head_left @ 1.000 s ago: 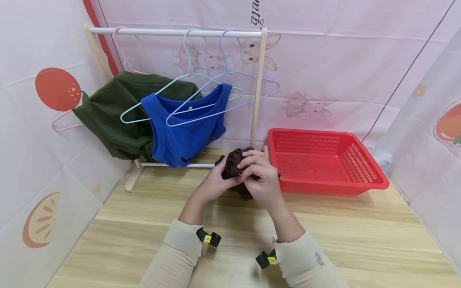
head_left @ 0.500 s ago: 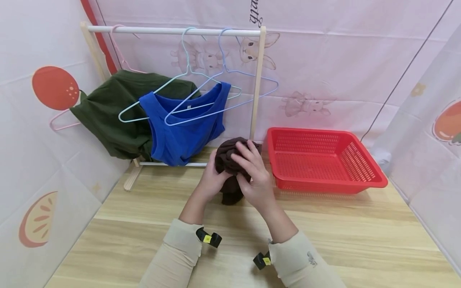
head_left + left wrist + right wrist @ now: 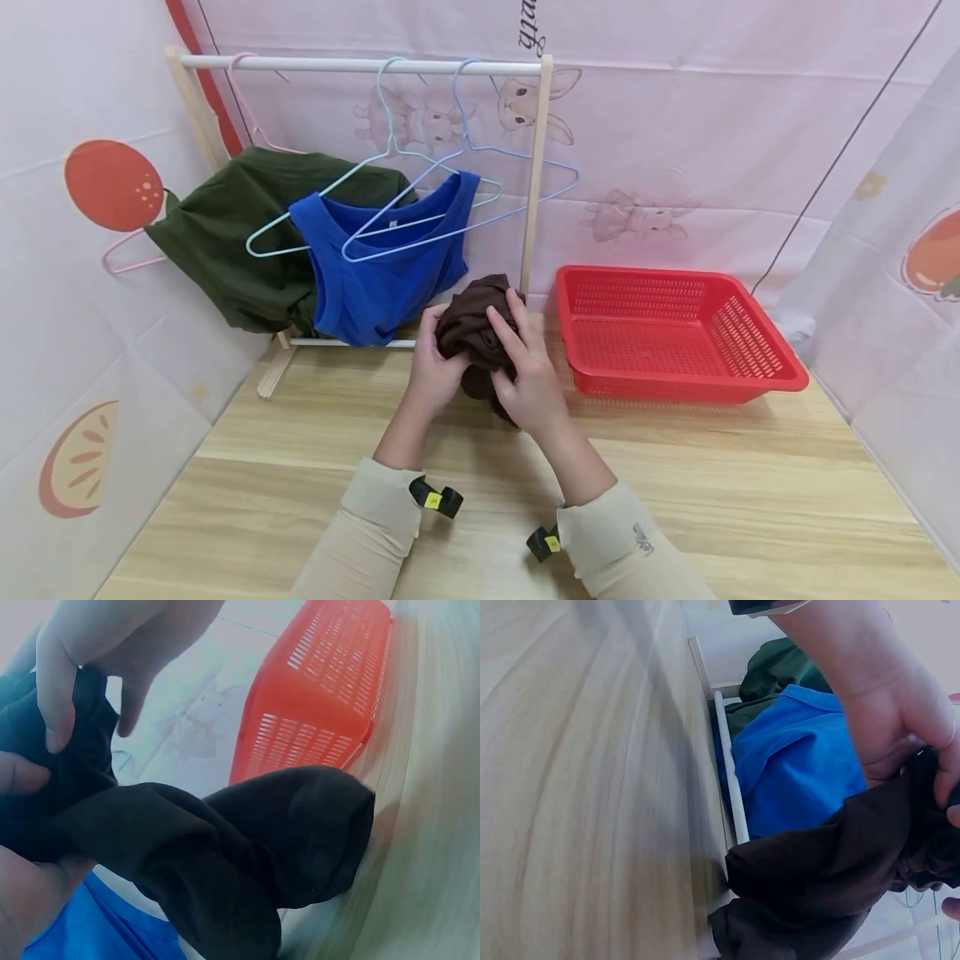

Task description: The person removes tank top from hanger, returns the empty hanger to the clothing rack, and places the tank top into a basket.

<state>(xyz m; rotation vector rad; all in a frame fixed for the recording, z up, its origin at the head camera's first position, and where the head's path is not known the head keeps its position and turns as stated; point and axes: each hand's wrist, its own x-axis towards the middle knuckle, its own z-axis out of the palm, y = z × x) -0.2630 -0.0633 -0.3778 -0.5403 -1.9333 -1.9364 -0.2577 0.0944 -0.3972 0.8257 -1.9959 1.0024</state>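
Observation:
A bunched dark brown garment [image 3: 474, 321] is held between both hands above the table, its loose end hanging below them. On its left side, my left hand [image 3: 435, 372] grips the cloth with the thumb in front. My right hand [image 3: 534, 382] holds the other side, two fingers lying over the top and the thumb lower down. In the left wrist view, dangling folds of the brown garment [image 3: 217, 855] show below the hands. The right wrist view has the left hand [image 3: 900, 705] grasping the cloth. What kind of garment it is cannot be told.
Behind the hands on the left stands a rack [image 3: 367, 65]. A dark green garment [image 3: 247, 225] and a blue sleeveless top [image 3: 390, 275] hang there, with a light blue hanger [image 3: 517, 215] in front. A red basket [image 3: 675, 383] sits at the right on the wooden table [image 3: 300, 500].
Both hands have shifted slightly left and up with the brown garment, turning and gathering it. The right hand's fingers have gone from curled to more stretched over the cloth.

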